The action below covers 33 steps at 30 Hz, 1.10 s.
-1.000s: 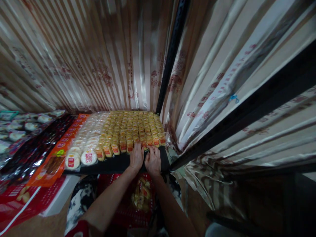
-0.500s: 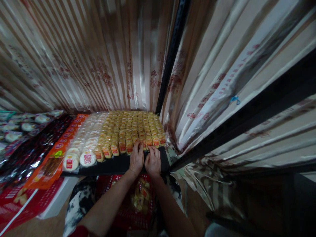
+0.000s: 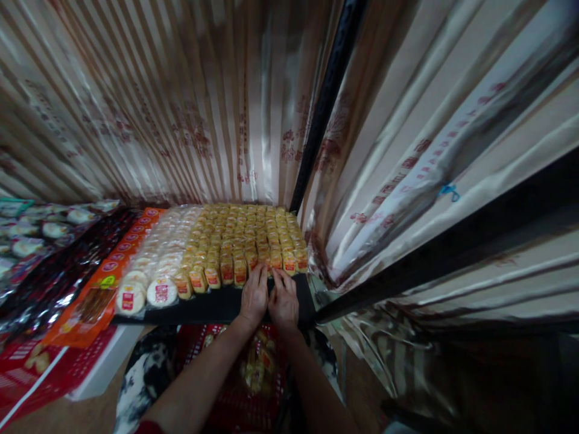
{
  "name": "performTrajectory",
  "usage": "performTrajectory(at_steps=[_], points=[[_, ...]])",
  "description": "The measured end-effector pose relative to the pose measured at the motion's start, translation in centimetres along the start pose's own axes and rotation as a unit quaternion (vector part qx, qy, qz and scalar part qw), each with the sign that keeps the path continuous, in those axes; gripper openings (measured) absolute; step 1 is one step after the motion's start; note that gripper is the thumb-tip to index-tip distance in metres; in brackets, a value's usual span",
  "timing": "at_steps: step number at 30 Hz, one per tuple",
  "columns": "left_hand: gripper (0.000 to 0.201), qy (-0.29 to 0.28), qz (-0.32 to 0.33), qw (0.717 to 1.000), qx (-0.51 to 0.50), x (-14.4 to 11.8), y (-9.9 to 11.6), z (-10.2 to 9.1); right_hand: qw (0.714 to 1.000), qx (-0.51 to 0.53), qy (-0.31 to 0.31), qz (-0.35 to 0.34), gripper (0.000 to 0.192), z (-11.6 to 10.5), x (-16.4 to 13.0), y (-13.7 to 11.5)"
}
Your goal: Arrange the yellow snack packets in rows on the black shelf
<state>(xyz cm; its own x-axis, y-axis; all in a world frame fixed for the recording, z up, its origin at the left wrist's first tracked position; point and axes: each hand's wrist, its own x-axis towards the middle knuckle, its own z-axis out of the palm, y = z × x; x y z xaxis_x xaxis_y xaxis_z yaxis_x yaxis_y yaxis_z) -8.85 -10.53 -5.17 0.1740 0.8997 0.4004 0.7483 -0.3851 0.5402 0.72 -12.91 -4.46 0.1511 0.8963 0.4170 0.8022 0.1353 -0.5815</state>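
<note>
Many small yellow wrapped snacks (image 3: 246, 226) stand in tight rows on a black shelf (image 3: 203, 304). My left hand (image 3: 254, 296) is at the front of these rows, its fingers drawn together against a wrapped snack (image 3: 263, 255) in the front line. Close beside it, my right hand (image 3: 284, 301) has its fingers bent and pressed together at the foot of the neighbouring packet. Its fingertips hide whatever may be between them. Below my forearms, a red basket (image 3: 217, 401) on my lap contains more yellow wrapped snacks (image 3: 257, 364).
White round wrapped cakes (image 3: 161, 292) fill the rows to the left. Beyond them lie an orange packet strip (image 3: 97, 289), dark shiny packets (image 3: 67, 274) and white-topped packs (image 3: 29, 247). Printed plastic curtains (image 3: 181, 108) hang behind, with a black metal post (image 3: 323, 114) and a black bar (image 3: 434, 259).
The view has shifted slightly, so the shelf and curtains sit a little further right and lower. Both hands stay at the front row, with little visible movement of the fingers.
</note>
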Motion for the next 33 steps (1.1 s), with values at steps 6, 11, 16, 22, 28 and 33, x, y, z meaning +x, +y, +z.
performTrajectory(at_steps=[6, 11, 16, 22, 28, 33], points=[[0.043, 0.019, 0.039, 0.999, 0.012, -0.2, -0.4, 0.2, 1.0, -0.001, 0.0, -0.006, 0.058, -0.1, 0.0, 0.0], [0.042, 0.039, 0.058, 0.997, 0.035, -0.1, -0.5, 0.4, 1.0, -0.005, -0.007, -0.002, 0.056, 0.0, 0.0, 0.0], [0.043, 0.048, 0.078, 0.995, 0.028, -0.1, -0.5, 0.1, 1.0, 0.001, -0.002, 0.005, 0.056, 0.1, 0.0, 0.0], [0.042, 0.061, 0.085, 0.993, 0.058, 0.0, -0.3, 0.1, 1.0, -0.001, -0.011, 0.005, 0.056, 0.1, 0.2, 0.0], [0.041, 0.054, 0.088, 0.993, 0.055, 0.0, 0.6, -0.9, 1.0, 0.002, 0.022, -0.022, 0.051, -0.2, -0.2, -0.1], [0.035, 0.017, 0.089, 0.996, 0.012, -2.5, 1.7, -3.0, 0.997, 0.015, 0.055, -0.047, 0.045, -1.0, -0.3, -0.5]])
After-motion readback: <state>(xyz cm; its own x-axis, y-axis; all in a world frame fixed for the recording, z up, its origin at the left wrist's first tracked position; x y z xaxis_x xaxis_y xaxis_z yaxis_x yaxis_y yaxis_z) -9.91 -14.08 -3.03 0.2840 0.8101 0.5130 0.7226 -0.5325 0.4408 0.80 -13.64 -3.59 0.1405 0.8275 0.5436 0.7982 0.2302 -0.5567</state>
